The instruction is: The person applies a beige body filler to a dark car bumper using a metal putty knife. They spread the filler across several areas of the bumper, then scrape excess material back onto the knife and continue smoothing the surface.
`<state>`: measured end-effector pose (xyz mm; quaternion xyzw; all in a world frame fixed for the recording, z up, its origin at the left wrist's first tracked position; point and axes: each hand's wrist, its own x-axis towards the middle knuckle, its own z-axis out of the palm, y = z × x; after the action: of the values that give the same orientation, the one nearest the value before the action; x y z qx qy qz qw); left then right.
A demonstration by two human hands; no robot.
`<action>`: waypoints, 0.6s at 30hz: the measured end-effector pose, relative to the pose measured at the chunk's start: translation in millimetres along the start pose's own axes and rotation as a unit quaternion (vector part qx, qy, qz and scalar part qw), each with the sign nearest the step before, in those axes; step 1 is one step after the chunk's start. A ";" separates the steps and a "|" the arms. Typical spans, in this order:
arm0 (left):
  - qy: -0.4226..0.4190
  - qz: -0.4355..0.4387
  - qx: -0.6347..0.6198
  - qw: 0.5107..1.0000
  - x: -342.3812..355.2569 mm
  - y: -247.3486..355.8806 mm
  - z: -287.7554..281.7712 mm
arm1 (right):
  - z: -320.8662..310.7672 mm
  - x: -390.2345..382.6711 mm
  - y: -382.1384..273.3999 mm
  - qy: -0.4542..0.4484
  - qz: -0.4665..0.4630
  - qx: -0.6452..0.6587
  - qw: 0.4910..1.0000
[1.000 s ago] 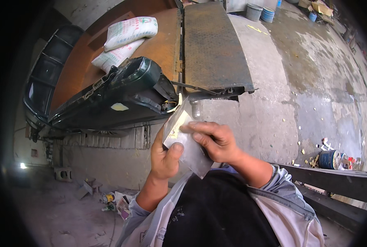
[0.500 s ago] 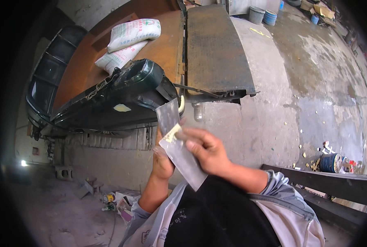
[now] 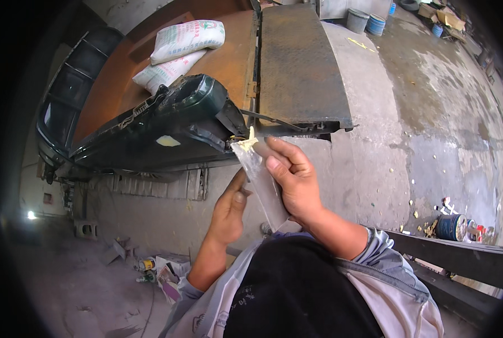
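Note:
In my right hand [image 3: 299,188] is a flat grey putty spreader [image 3: 255,174], gripped with the thumb on its face. Pale yellow putty [image 3: 247,143] sits along its upper edge, and a narrow yellow spike stands above it. My left hand [image 3: 227,217] is closed close to the spreader's left side, thumb bent toward the fingers; what it holds is hidden behind or seen edge-on. Just beyond both hands is the dark green corner of a truck bed [image 3: 198,93], with a pale yellow patch [image 3: 168,141] on its side panel.
Two white printed sacks [image 3: 188,40] lie on the rusty bed. A lowered rusty tailgate [image 3: 302,65] extends to the right. Buckets [image 3: 357,21] stand at the back; a blue can [image 3: 451,227] is near dark beams [image 3: 460,256] at right. Assorted items [image 3: 169,267] lie lower left.
The spreader has moved up and turned more upright, its putty edge now near the truck corner. The second flat plate, seen earlier above it by my left hand, no longer shows clearly.

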<state>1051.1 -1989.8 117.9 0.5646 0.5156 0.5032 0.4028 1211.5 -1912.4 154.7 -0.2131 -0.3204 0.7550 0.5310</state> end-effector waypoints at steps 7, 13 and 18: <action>-0.058 -0.127 -0.086 0.986 -18.3 5.6 -35.2 | -6.1 8.3 19.2 -0.021 -0.095 -0.301 0.949; 0.036 -0.097 -0.418 0.902 -22.9 7.8 -68.2 | -19.4 4.6 39.5 -0.172 -0.204 -0.415 0.870; -0.080 -0.145 -0.243 0.956 -43.2 -1.0 -114.3 | 25.2 39.4 48.3 -0.207 -0.233 -0.479 0.820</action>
<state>940.1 -2039.7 129.7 0.4068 0.4201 0.5029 0.6365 1149.1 -1893.1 138.9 -0.1983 -0.7844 0.3863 0.4429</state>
